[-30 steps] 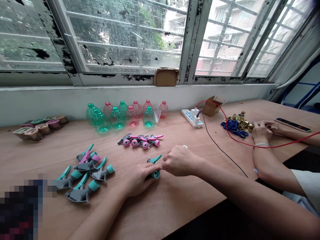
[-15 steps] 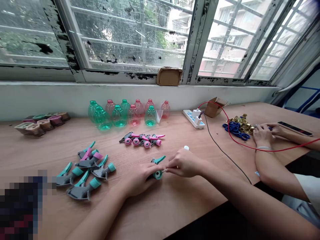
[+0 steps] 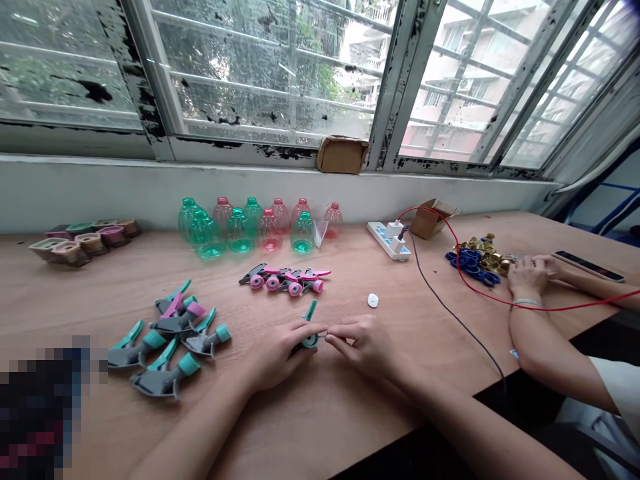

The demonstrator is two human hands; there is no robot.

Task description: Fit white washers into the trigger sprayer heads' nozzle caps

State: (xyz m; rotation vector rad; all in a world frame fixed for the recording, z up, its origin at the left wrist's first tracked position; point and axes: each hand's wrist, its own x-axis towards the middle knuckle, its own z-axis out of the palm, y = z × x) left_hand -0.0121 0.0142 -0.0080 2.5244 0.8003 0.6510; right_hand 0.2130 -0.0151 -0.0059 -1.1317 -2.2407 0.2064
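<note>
— What has been altered in the last moment?
— The teal-and-grey trigger sprayer head has been turned so that its trigger stands upright, and the person's hands have been drawn closer together around it, above the worktop. A small white disc is now seen lying flat, a little apart from them.
— How are the fingers placed?
— The left hand is wrapped around the sprayer head, its fingers curled over the body. The right hand is held at the nozzle, its fingers pressed together in a pinch at the tip; whatever is pinched is too small to be made out.
— And further along?
— A co-worker's 2 hands are held just beside a heap of blue rings and brass fittings.
</note>
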